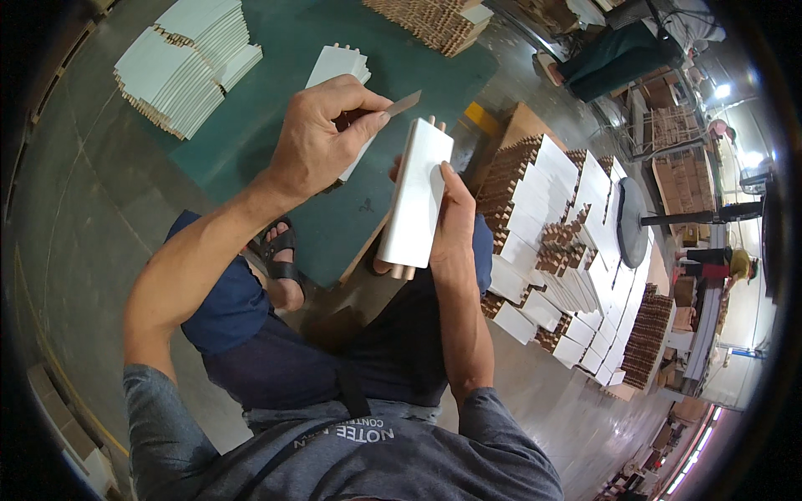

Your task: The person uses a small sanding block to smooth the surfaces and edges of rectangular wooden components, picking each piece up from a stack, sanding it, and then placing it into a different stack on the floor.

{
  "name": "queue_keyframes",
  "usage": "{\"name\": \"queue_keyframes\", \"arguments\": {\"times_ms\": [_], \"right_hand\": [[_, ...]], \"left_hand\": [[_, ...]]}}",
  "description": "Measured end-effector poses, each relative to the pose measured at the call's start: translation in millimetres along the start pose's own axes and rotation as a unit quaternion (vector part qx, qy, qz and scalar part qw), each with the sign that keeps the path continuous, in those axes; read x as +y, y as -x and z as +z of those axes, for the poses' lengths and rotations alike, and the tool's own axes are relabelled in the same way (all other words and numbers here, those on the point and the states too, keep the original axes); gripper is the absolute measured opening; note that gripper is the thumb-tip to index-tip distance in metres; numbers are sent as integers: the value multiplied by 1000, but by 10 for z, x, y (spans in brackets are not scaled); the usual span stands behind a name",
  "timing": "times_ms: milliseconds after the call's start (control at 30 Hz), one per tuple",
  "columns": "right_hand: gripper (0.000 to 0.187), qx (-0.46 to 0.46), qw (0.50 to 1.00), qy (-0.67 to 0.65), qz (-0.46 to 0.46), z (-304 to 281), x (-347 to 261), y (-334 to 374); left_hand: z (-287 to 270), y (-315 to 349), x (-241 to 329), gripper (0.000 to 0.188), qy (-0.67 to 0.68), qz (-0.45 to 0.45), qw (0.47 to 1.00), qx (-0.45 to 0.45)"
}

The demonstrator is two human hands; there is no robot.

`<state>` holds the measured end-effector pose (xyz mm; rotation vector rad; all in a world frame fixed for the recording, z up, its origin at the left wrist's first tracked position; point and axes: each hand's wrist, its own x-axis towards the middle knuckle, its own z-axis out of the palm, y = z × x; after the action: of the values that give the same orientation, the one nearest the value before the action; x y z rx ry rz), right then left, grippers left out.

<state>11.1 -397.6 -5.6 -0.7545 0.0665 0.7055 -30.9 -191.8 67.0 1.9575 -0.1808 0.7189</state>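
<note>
My left hand [322,134] pinches a small, thin, flat brownish piece [405,103] between thumb and fingers; whether it is sandpaper or a blade I cannot tell. Its free end points toward the upper end of a white wooden panel [418,196], apart from it. My right hand [454,213] holds this panel tilted in front of my lap, thumb along its right edge and fingertips behind its left edge. Wooden dowels stick out of both its ends. Partly hidden behind my left hand, more white doweled panels [334,63] lie on the green board.
The green board [251,188] lies before my feet. White panels are stacked at far left [188,67] and far middle [434,23]. A large panel pile [539,192] stands close on my right, with a round dark fan-like thing [632,222] beyond. Other people [735,263] are farther right.
</note>
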Motion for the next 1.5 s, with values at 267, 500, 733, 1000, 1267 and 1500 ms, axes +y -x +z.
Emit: {"name": "queue_keyframes", "arguments": {"times_ms": [267, 500, 733, 1000, 1267, 1500], "right_hand": [[58, -89, 994, -46, 40, 178, 55, 46], [56, -144, 986, -78, 34, 79, 100, 9], [52, -71, 990, -116, 36, -41, 35, -44], [42, -159, 971, -172, 43, -104, 88, -58], [47, -86, 993, -77, 17, -68, 18, -75], [51, -126, 978, -166, 14, -316, 14, -77]], "left_hand": [[111, 20, -164, 7, -33, -6, 998, -46], [160, 45, -361, 9, -83, 39, 993, -73], [344, 458, -87, 10, -94, 151, 958, -225], [314, 43, -225, 12, -111, 141, 983, -38], [481, 645, -22, 15, -65, 218, 946, -229], [353, 272, -110, 12, -99, 182, 973, -103]]}}
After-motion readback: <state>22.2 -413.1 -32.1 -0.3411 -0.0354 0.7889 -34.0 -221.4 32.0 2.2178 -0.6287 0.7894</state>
